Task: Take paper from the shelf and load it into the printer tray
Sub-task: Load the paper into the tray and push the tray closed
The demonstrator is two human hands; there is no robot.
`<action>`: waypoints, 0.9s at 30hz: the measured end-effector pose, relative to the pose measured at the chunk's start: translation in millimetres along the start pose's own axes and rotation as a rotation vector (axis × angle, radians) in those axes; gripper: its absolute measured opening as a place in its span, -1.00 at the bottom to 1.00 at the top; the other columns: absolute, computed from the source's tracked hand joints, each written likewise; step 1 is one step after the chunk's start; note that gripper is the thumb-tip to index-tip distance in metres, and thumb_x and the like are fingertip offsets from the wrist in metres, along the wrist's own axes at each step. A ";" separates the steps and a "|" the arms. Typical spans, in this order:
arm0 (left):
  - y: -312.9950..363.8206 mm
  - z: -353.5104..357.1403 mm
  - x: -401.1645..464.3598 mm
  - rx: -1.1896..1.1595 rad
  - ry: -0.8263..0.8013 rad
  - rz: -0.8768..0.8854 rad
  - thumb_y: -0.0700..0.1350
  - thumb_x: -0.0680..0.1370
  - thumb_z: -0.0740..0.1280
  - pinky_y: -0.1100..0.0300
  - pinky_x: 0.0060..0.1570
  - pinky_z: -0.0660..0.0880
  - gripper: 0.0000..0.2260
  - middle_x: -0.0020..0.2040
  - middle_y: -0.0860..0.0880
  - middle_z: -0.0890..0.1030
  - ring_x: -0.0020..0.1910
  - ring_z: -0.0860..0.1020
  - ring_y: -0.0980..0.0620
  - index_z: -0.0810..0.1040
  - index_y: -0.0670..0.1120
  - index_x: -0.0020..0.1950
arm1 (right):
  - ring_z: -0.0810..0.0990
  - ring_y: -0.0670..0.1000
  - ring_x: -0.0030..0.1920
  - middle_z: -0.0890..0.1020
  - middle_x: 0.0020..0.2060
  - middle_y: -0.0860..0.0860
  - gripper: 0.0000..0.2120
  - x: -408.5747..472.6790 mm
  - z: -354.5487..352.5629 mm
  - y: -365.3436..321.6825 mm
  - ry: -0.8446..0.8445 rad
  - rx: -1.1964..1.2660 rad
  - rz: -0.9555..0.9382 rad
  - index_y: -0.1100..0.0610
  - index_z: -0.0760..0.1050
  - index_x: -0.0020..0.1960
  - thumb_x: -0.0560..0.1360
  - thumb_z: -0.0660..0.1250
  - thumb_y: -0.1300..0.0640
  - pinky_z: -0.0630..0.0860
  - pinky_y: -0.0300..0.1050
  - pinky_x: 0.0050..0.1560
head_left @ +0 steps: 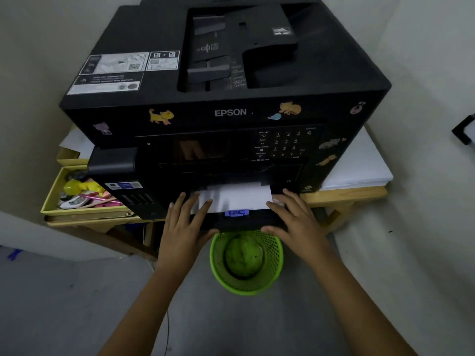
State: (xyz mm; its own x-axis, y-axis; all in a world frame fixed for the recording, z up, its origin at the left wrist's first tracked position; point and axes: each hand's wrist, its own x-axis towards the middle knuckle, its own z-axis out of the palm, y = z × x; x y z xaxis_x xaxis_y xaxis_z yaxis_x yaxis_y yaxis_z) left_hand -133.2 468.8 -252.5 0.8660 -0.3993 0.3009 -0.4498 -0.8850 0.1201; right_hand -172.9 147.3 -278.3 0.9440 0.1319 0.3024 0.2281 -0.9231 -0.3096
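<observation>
A large black Epson printer sits on a low wooden table. Its paper tray is pulled partly out at the bottom front, with a stack of white paper lying in it and a blue guide clip at the near edge. My left hand lies flat on the tray's left side, fingers spread and touching the paper. My right hand lies flat on the tray's right side, fingertips at the paper's right corner. Neither hand is closed around anything.
A green mesh waste bin stands on the floor just below the tray, between my forearms. A yellow tray of pens and toys sits left of the printer. A white paper stack lies on the wooden table at right. Walls close in on both sides.
</observation>
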 end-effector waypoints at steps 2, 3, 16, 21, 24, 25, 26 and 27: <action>3.0 -2.9 8.8 -0.001 0.031 -0.051 0.28 0.63 0.27 -0.27 0.57 0.28 -0.38 0.63 -0.17 0.35 0.65 0.24 -0.27 0.42 -0.01 0.61 | 0.38 0.18 0.58 0.51 0.49 0.09 -0.35 8.8 -3.2 -2.1 0.004 -0.033 0.023 0.11 0.57 0.48 0.58 0.41 -0.31 0.45 0.21 0.52; 5.2 -4.1 12.9 0.001 0.053 -0.072 0.25 0.62 0.33 -0.25 0.55 0.32 -0.38 0.63 -0.18 0.35 0.63 0.27 -0.28 0.40 -0.01 0.61 | 0.39 0.19 0.55 0.50 0.48 0.11 -0.37 13.3 -4.2 -4.8 0.016 -0.056 0.033 0.10 0.56 0.48 0.58 0.43 -0.29 0.47 0.20 0.49; 7.1 -11.4 41.7 0.031 0.158 -0.141 0.20 0.51 0.52 -0.29 0.60 0.19 -0.10 0.65 -0.19 0.27 0.68 0.15 -0.27 0.17 -0.04 0.72 | 0.12 0.21 0.73 0.24 0.69 0.18 -0.03 42.1 -18.9 -14.4 0.230 -0.217 0.037 0.13 0.17 0.73 0.54 0.46 -0.35 0.12 0.33 0.70; 2.8 -8.1 43.9 0.107 0.126 -0.149 0.18 0.50 0.52 -0.30 0.53 0.25 -0.06 0.65 -0.18 0.26 0.68 0.14 -0.27 0.11 -0.04 0.73 | 0.30 0.21 0.66 0.39 0.60 0.17 0.05 50.8 -19.9 -12.9 0.241 -0.297 0.070 0.17 0.18 0.72 0.50 0.41 -0.45 0.17 0.33 0.67; 4.6 -3.6 48.6 0.123 0.163 -0.184 0.15 0.46 0.57 -0.29 0.51 0.28 -0.06 0.61 -0.20 0.33 0.64 0.22 -0.30 0.18 -0.05 0.71 | 0.39 0.20 0.60 0.45 0.53 0.15 -0.02 54.5 -17.3 -14.4 0.272 -0.343 0.106 0.14 0.29 0.68 0.50 0.40 -0.47 0.20 0.31 0.66; 4.6 -2.4 49.4 0.125 0.171 -0.192 0.16 0.46 0.57 -0.29 0.51 0.28 -0.07 0.60 -0.20 0.33 0.63 0.22 -0.30 0.21 -0.04 0.70 | 0.40 0.20 0.58 0.46 0.52 0.14 -0.03 55.1 -16.6 -14.1 0.279 -0.344 0.109 0.13 0.32 0.66 0.50 0.40 -0.48 0.21 0.30 0.65; 4.2 -1.2 49.5 0.127 0.178 -0.192 0.16 0.46 0.57 -0.28 0.52 0.28 -0.08 0.60 -0.19 0.33 0.63 0.22 -0.29 0.22 -0.03 0.70 | 0.41 0.20 0.58 0.47 0.52 0.14 -0.04 55.5 -16.1 -13.8 0.287 -0.342 0.110 0.13 0.34 0.65 0.50 0.40 -0.48 0.21 0.30 0.65; 3.4 -0.4 49.6 0.128 0.184 -0.186 0.17 0.46 0.57 -0.28 0.52 0.27 -0.10 0.60 -0.19 0.33 0.63 0.22 -0.30 0.23 -0.03 0.69 | 0.42 0.20 0.57 0.48 0.51 0.14 -0.05 55.7 -15.9 -13.7 0.295 -0.340 0.109 0.14 0.36 0.64 0.50 0.40 -0.47 0.22 0.30 0.64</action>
State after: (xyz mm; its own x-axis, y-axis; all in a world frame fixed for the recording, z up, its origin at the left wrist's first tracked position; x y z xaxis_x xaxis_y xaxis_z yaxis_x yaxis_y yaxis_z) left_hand -91.9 446.2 -236.8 0.8715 -0.1876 0.4531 -0.2459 -0.9666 0.0728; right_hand -127.2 161.5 -242.9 0.8385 -0.0358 0.5438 -0.0065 -0.9984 -0.0556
